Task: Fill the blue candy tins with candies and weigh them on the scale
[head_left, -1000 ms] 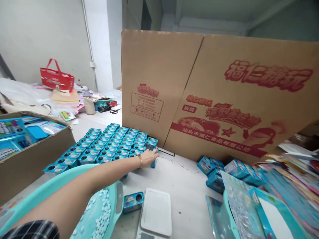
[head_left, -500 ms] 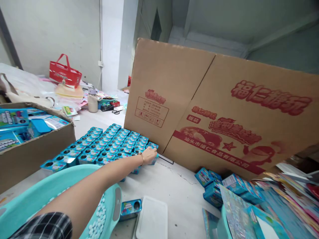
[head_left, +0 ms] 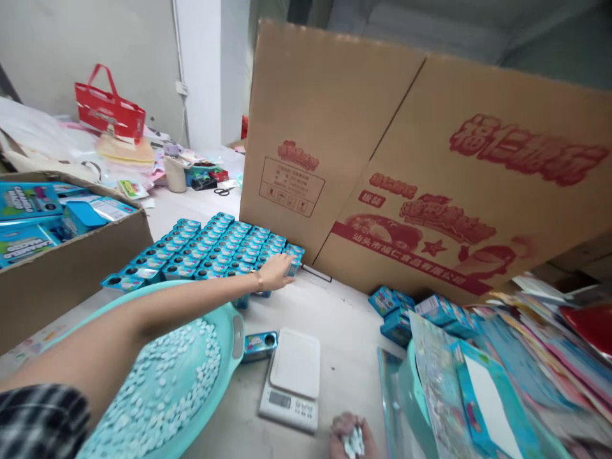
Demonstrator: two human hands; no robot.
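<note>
My left hand (head_left: 276, 272) reaches across to the right end of the rows of small blue boxes (head_left: 210, 252). Its fingers are apart beside the end box (head_left: 293, 250), and nothing shows in its grasp. At the bottom edge, my right hand (head_left: 342, 426) is cupped around a small heap of white candies (head_left: 354, 441). Under my left arm lies a turquoise basin (head_left: 238, 331) with many more white candies (head_left: 191, 370) inside. A single blue box (head_left: 260, 345) stands between the basin and a white kitchen scale (head_left: 295, 363).
A tall cardboard carton (head_left: 296, 95) stands behind the rows. At left is an open carton (head_left: 95, 255) of blue packs. Several blue boxes (head_left: 396, 312), a second turquoise tub (head_left: 417, 389) and stacked printed sheets (head_left: 540, 357) occupy the right side.
My left hand has loosened beside the end box, its fingers now apart. My right hand with the candies has come into view at the bottom. The view has tilted downward.
</note>
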